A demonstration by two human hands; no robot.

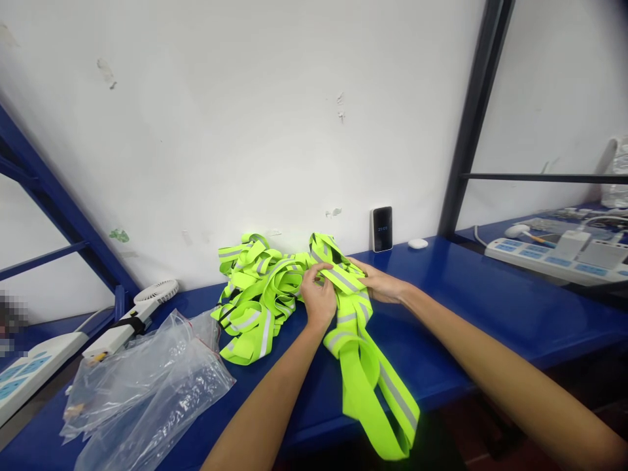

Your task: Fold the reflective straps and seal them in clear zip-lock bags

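Between my two hands is a neon yellow reflective strap (346, 280) with a silver stripe down its middle. My left hand (320, 294) grips it from the left, thumb and fingers bent onto the band. From the other side my right hand (380, 282) is closed on the same strap, its fingertips partly hidden behind the fabric. Loops of the band hang below my hands and over the table's front edge. Just left of my left hand lies a tangled pile of similar reflective straps (265, 281).
Clear plastic bags (161, 379) lie at the left on the blue table (441, 314), near a white handheld fan (157, 291) and a power strip (34, 373). A phone-like device (383, 229) leans on the wall beside a white case (417, 243). Another power strip (554, 258) sits right.
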